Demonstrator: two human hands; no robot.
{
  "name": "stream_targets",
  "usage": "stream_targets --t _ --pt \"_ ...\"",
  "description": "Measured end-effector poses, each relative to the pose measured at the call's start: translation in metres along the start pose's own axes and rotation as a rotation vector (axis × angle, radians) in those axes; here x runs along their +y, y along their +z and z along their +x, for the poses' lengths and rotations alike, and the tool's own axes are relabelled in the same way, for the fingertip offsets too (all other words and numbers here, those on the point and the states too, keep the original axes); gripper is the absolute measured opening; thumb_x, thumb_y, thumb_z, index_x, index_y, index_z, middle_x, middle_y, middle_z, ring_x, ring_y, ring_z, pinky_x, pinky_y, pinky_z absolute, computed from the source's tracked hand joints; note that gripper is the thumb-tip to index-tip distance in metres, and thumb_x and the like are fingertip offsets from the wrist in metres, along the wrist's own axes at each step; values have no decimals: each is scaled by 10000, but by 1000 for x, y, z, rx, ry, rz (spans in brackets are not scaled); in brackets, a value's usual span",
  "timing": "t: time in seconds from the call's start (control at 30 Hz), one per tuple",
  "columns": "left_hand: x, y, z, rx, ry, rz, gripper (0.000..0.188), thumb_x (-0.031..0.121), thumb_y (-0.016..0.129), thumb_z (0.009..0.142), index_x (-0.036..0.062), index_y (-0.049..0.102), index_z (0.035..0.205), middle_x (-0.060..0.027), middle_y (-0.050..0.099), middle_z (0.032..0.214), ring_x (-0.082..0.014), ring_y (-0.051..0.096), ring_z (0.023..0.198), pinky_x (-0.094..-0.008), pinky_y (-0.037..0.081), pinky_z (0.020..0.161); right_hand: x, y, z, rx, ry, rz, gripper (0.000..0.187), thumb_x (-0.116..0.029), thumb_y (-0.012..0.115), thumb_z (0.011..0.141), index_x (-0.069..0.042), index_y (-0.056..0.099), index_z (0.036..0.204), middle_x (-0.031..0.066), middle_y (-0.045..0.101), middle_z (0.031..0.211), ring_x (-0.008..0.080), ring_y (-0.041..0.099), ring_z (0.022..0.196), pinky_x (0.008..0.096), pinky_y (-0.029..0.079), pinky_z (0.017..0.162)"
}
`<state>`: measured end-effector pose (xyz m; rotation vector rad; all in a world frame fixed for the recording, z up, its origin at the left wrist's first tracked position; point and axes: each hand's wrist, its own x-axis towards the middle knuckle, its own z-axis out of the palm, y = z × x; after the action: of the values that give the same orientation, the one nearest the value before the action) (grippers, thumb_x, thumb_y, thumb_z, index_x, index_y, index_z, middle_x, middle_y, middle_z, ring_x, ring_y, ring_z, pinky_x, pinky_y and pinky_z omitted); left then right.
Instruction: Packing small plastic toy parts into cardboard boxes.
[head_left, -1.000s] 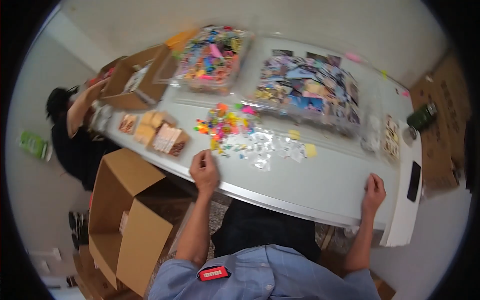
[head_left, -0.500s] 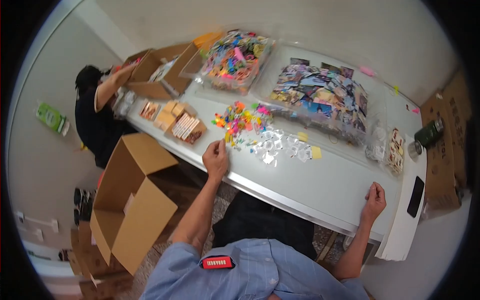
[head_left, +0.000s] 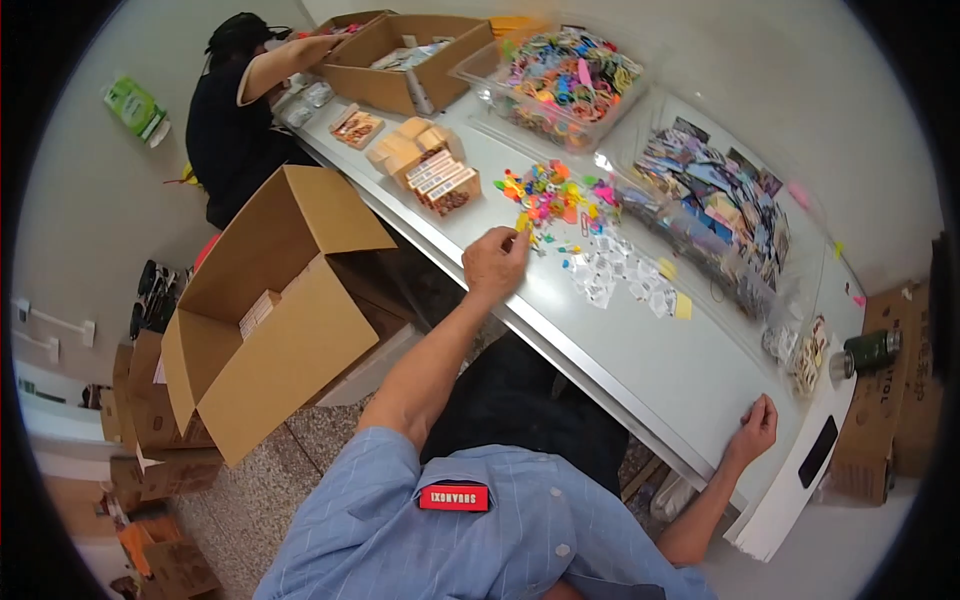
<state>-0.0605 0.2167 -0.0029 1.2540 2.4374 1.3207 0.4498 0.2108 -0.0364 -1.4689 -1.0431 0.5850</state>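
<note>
My left hand rests at the table's near edge with its fingers curled in. Its fingertips are beside a pile of small bright plastic trinkets, and whether they pinch anything is hidden. Right of that pile lie several small clear and white packets with yellow paper slips. My right hand lies on the table's right part, loosely closed, with nothing visible in it. Small cartons stand left of the trinkets, next to a bundle of plain tan boxes.
Clear bins of colourful bands and picture cards line the back. An open cardboard box stands left of me. Another person reaches into a carton. At right are a phone and a dark green flask.
The view has swung left, so the table appears more slanted and more of the open cardboard box shows. Both hands keep nearly the same places on the table.
</note>
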Motion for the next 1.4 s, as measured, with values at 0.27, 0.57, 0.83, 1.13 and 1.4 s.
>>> stream_targets --t 0.27,0.57,0.83,1.13,1.4 --pt "-8 -3 1 -13 0 -180 247 309 738 862 72 757 931 -89 709 739 -195 672 645 -307 530 627 7 -9 -1 -1 11 -12 200 -141 602 994 23 680 1076 -30 558 756 58 435 630 222 360 569" --pt "-41 -116 171 467 291 -26 299 241 747 846 34 704 1057 -152 700 992 -270 671 902 -385 531 818 15 -14 0 -8 1 -53 198 -150 610 991 15 678 1077 -22 561 760 62 431 623 226 355 560" --pt "-107 -142 276 -42 19 279 784 511 759 818 -51 566 1329 -256 607 1314 -364 582 1237 -419 458 1046 16 -14 2 11 33 -88 194 -165 617 996 0 680 1078 -27 564 772 57 431 635 221 352 558" --pt "-113 -119 300 -500 -57 465 1005 776 557 824 -37 483 1410 -281 551 1381 -391 548 1279 -428 425 1078 12 -12 2 -1 29 -298 202 -162 625 994 20 684 1059 -27 598 838 59 448 692 218 374 596" --pt "-132 -129 305 -435 142 326 811 674 606 856 -22 603 1273 -217 666 1181 -350 623 1144 -411 475 976 19 -12 6 -8 -70 -387 210 -150 631 988 44 681 1051 22 637 916 113 536 816 255 458 743"
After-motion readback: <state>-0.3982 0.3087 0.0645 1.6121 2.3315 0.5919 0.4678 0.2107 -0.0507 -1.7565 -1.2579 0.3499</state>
